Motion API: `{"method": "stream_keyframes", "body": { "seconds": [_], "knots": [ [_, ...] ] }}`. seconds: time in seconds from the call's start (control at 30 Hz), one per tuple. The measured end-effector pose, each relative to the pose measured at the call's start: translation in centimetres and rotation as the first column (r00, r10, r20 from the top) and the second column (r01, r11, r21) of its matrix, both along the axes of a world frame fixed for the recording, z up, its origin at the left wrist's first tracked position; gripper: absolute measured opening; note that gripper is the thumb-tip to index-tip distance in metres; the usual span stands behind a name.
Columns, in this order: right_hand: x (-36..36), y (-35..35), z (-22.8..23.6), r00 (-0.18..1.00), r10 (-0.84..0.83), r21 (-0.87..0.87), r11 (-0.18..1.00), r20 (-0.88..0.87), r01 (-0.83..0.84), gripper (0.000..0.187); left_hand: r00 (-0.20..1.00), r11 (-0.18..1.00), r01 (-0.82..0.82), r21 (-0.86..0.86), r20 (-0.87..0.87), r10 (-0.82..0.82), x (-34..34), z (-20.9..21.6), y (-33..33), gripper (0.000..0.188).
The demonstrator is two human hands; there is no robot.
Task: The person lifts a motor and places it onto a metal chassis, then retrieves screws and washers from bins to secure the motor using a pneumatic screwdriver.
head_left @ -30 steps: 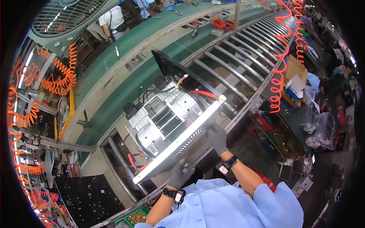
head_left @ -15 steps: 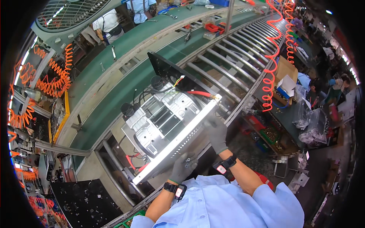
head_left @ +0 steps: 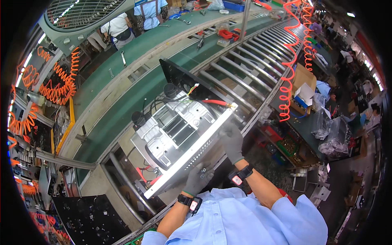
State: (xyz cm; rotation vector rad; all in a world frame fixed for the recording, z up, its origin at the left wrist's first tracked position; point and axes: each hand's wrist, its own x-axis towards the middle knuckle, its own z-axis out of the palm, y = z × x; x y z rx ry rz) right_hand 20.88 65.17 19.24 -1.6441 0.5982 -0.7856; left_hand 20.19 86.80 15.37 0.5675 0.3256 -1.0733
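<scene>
A silver twin-cylinder compressor unit (head_left: 179,126) rests on the line in front of me, with black hoses and red tubes at its ends. Along its near side runs a white perforated metal panel (head_left: 192,155); a black panel (head_left: 192,83) stands on the far side. My left hand (head_left: 197,179), in a grey glove, is curled just below the perforations, with small metal fasteners (head_left: 203,172) held in its fingers. Close to the panel's right end, my gloved right hand (head_left: 232,143) has its fingers bent against the near face. Their tips are hard to make out.
A roller conveyor (head_left: 245,73) curves away to the far right beside a green belt (head_left: 98,134). Wrenches (head_left: 123,58) lie on the far green surface. Orange coiled air hoses (head_left: 289,73) hang right and left. A black panel (head_left: 87,220) lies lower left; parts bins (head_left: 288,147) stand right.
The view has shifted slightly. Both hands stay at nearly the same places by the white panel, and the compressor unit has not visibly moved.
</scene>
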Motion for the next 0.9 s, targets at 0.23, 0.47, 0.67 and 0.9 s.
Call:
{"method": "stream_keyframes", "body": {
  "seconds": [0.23, 0.47, 0.67, 0.9],
  "knots": [
    [-0.1, -0.1, 0.0, 1.0, -0.019, -0.078, 0.997, 0.015, 0.02, 0.035, 0.999, 0.997, 0.006, -0.073, -0.047, -0.009, -0.5, -0.5, -0.1, 0.029],
    [-0.2, -0.3, -0.8, 0.999, 0.033, 0.12, 0.992, 0.007, -0.033, 0.012, 1.0, 1.0, 0.002, 0.0, -0.025, -0.002, -0.4, -3.1, 0.4, 0.036],
    [-0.1, -1.4, -1.5, 0.974, 0.215, 0.236, 0.952, -0.072, -0.193, 0.024, 0.999, 0.979, 0.017, -0.204, -0.045, -0.027, -0.2, -3.5, -0.3, 0.032],
    [-0.5, -2.6, -0.8, 0.903, 0.426, 0.257, 0.879, -0.046, -0.402, 0.032, 1.0, 0.998, -0.011, 0.061, 0.016, 0.01, -0.8, -1.2, -0.7, 0.034]
  ]
}}
